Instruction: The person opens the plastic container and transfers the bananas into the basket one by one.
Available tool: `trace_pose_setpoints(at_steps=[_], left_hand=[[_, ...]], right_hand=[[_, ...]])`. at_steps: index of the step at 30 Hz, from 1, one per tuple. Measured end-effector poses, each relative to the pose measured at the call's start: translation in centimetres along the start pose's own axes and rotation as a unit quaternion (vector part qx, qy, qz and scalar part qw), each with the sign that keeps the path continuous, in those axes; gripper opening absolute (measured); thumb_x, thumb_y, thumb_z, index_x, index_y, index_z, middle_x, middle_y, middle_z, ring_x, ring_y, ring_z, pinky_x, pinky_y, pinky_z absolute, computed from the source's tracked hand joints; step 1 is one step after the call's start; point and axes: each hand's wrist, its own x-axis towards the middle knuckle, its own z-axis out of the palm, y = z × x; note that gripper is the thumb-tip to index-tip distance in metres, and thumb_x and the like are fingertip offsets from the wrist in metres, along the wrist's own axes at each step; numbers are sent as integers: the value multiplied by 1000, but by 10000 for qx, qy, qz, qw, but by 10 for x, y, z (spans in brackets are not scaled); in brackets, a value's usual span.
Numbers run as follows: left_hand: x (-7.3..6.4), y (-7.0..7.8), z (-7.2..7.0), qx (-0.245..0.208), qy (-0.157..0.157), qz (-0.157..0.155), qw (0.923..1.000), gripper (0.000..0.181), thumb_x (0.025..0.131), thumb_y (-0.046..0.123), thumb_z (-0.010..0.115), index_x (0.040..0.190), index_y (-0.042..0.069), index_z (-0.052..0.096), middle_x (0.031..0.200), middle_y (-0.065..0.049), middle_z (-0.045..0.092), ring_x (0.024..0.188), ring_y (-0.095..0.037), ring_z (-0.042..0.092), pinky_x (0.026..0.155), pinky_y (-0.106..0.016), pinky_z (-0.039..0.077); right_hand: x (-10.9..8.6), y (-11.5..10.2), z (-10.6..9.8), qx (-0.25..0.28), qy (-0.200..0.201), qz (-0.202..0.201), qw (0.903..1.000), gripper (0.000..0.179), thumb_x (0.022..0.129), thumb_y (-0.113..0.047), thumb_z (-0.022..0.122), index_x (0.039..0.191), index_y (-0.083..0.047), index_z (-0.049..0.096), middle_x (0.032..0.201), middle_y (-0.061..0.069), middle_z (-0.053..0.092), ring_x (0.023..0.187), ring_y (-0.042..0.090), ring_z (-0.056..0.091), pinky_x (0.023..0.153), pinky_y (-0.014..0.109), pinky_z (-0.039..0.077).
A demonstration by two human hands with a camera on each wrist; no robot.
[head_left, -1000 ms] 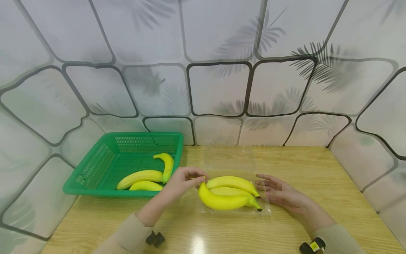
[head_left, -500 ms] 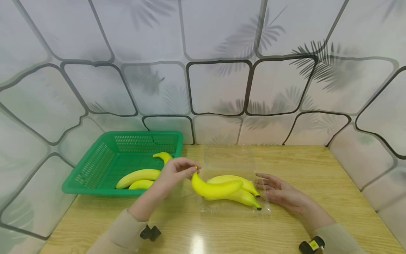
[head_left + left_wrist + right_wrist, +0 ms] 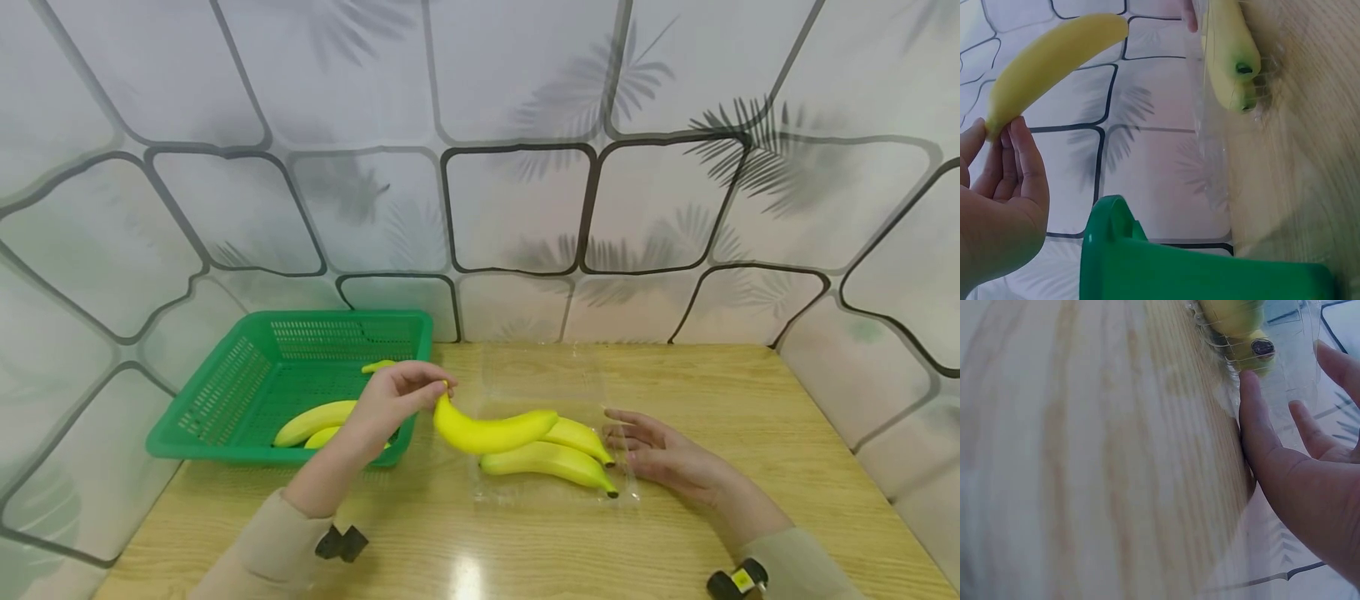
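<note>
My left hand (image 3: 390, 404) pinches one end of a yellow banana (image 3: 491, 433) between thumb and fingertips, holding it up off the others. In the left wrist view that banana (image 3: 1054, 62) rises from the fingertips. Below and to the right, two bananas (image 3: 547, 464) lie side by side in a clear plastic clamshell box (image 3: 540, 371) with its lid laid back. Beside the box's right end is my right hand (image 3: 675, 460), fingers extended and gripping nothing. Its thumb (image 3: 1257, 419) is at the box's edge in the right wrist view; whether it touches is hard to tell.
A green plastic basket (image 3: 225, 392) stands at the left of the wooden table (image 3: 555, 550). Several bananas (image 3: 311, 422) lie in it, partly hidden by my left hand and forearm. A patterned wall (image 3: 517, 208) closes off the back.
My left hand has lifted one banana off the two in the clear box and carried it left, toward the basket. My right hand has stayed in place.
</note>
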Motion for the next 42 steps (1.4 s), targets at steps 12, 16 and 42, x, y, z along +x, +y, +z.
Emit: trace_pose_setpoints(at_steps=[12,16,42], left_hand=[[-2,4,-16,58,159,237,9996,28,107,9,64,121,-14,69,99,11,77,92,-8,67,82,-24,61],[-5,7,-23,142,291,233,9992,27,107,12,65,120,-11,71,99,10,77,94,-9,67,84,-24,61],[-27,18,-66,-58,1332,378,9904,19,107,13,64,104,21,80,99,12,76,93,-8,66,80,-21,60]], right_hand=[[0,-1,1,-50,38,47,10000,67,113,-10,49,172,-18,18,171,23,22,137,-1,51,114,29,53],[0,-1,1,-48,44,42,10000,67,113,-10,49,171,-19,18,172,24,21,137,-1,51,114,30,53],[0,0,1,-14,-10,8,10000,68,113,-9,48,172,-18,17,172,25,18,138,-1,51,114,30,53]])
